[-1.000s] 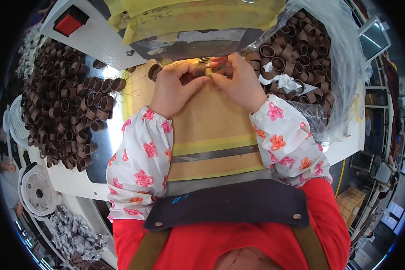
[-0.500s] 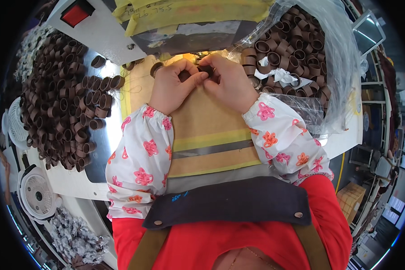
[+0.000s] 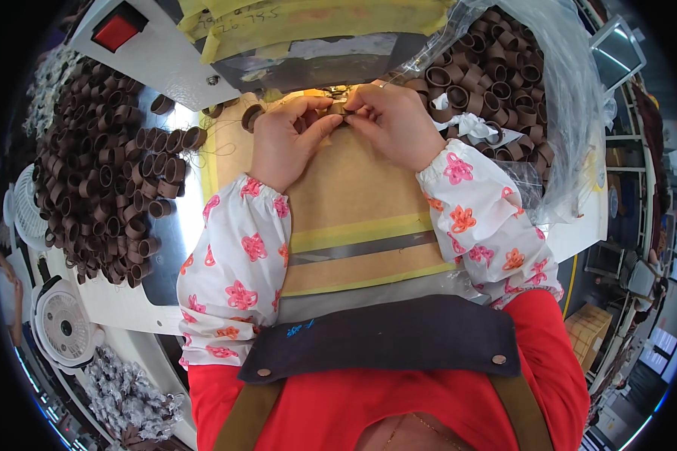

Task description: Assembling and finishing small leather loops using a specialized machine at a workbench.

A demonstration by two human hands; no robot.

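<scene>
Head view, looking down: two bare hands meet over a tan work board [image 3: 353, 195], below a machine [image 3: 316, 69] patched with yellow tape; the left hand [image 3: 282, 143] and right hand [image 3: 399, 124] each make a narrow pinch, thumb against fingers, on a small brown piece [image 3: 336, 110] between them; it lies just in front of lit metal parts, and fingers hide much of its shape; with fingertips this near the metal, a slip or an early machine movement could nip a finger or set the piece crooked; a loose brown ring [image 3: 253, 117] beside the left hand could be knocked aside, and fine threads [image 3: 222, 149] farther left could snag a sleeve; at left spreads a heap of brown rings [image 3: 101, 173]; at right, more rings [image 3: 496, 83] sit in a clear plastic bag [image 3: 572, 98] with crumpled white paper [image 3: 470, 126], its folds crowding the right forearm; the machine's overhanging front limits room above the fingers.
</scene>
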